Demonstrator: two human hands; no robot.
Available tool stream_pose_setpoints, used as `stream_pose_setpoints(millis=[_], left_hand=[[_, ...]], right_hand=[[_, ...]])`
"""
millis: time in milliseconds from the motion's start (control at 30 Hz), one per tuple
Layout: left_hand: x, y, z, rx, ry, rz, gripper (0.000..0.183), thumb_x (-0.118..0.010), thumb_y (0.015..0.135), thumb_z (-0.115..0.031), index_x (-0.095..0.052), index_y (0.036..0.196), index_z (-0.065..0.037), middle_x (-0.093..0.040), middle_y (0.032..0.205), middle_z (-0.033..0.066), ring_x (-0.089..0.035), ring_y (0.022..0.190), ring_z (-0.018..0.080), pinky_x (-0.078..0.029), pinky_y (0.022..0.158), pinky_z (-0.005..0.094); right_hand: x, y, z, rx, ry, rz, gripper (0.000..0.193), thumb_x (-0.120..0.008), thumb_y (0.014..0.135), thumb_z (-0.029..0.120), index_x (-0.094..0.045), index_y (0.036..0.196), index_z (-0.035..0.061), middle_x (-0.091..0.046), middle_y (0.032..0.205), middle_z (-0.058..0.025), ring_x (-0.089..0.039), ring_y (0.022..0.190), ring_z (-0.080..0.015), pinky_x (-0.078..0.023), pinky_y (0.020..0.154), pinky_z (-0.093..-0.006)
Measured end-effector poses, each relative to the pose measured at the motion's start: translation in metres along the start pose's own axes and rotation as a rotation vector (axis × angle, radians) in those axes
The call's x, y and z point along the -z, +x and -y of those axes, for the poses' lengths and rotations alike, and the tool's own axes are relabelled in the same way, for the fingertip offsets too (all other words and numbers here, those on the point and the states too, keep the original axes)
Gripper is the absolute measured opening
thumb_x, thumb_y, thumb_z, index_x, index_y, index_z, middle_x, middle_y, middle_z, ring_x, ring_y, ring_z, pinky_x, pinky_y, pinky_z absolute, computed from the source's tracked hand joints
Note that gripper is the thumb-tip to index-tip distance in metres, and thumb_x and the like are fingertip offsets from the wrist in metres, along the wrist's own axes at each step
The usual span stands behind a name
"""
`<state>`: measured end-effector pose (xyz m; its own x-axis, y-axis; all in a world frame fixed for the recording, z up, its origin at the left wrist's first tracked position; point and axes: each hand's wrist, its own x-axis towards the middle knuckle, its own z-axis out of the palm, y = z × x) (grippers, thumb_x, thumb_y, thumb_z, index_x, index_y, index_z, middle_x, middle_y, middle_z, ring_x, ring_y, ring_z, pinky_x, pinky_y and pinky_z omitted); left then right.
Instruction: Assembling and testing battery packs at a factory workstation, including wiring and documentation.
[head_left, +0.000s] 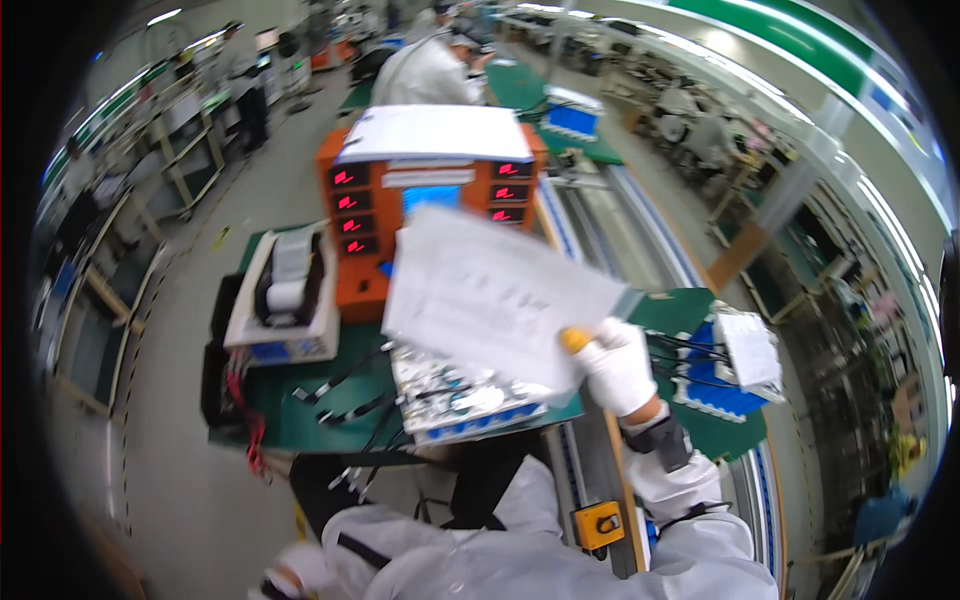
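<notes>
- Right hand (615,372), white-gloved: grip pinched on lower right edge of 1 white sheet (490,290), print blurred.
- Sheet is raised above blue-and-white pack (480,425) on green bench (275,425), partly hiding orange unit (360,288).
- Left hand (300,570) low left, at view's lower edge; can't tell its grip.
- White printer (270,335) left of orange unit.
- 1 more blue pack (705,390) right.
</notes>
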<state>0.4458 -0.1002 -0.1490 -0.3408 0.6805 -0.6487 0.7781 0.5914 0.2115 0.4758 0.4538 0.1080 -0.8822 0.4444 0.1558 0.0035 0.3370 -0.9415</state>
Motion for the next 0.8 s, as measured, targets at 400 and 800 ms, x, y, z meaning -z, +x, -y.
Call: stream_pose_setpoints(millis=[400,800], left_hand=[[0.188,0.088,-0.079,0.104,-0.133,-0.927,0.059,-0.076,0.068,-0.030,-0.062,0.119,-0.004,-0.059,0.117,0.0165,-0.052,0.115,0.0352,-0.042,0.093,0.0474],[0.172,0.151,-0.071,0.201,0.089,-0.855,0.058,-0.069,0.070,-0.015,-0.058,0.126,-0.006,-0.058,0.116,0.0122,-0.053,0.112,0.0308,-0.043,0.091,0.0431]], right_hand=[[-0.030,0.041,-0.060,-0.170,0.247,0.065,0.033,-0.072,0.087,0.010,-0.062,0.114,-0.0064,-0.071,0.099,-0.0112,-0.068,0.082,-0.0143,-0.054,0.073,-0.0254],[-0.033,0.045,-0.077,-0.198,-0.441,-0.117,0.052,-0.073,0.084,0.020,-0.057,0.128,-0.0027,-0.067,0.089,-0.0139,-0.067,0.078,-0.0207,-0.053,0.076,-0.0309]])
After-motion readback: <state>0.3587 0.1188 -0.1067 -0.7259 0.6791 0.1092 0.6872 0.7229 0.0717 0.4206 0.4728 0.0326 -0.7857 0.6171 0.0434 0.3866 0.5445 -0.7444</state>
